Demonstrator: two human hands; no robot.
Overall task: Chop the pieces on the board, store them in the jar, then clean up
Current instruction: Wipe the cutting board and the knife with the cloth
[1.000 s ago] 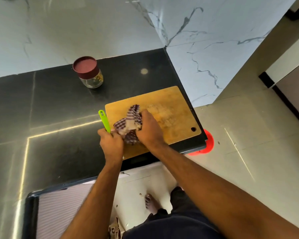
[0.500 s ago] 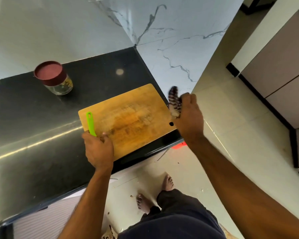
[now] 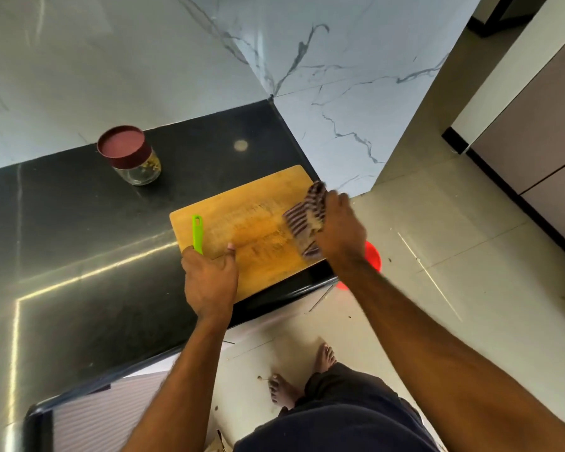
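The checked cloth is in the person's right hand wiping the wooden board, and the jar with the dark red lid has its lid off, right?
Not quite. The head view shows the dark red lid on the glass jar. The rest holds: the right hand grips the checked cloth on the wooden board.

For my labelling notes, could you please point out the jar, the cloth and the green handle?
jar (image 3: 137, 167): head view, glass side below the lid.
cloth (image 3: 302, 218): head view, its striped middle.
green handle (image 3: 197, 233): head view, mid-handle.
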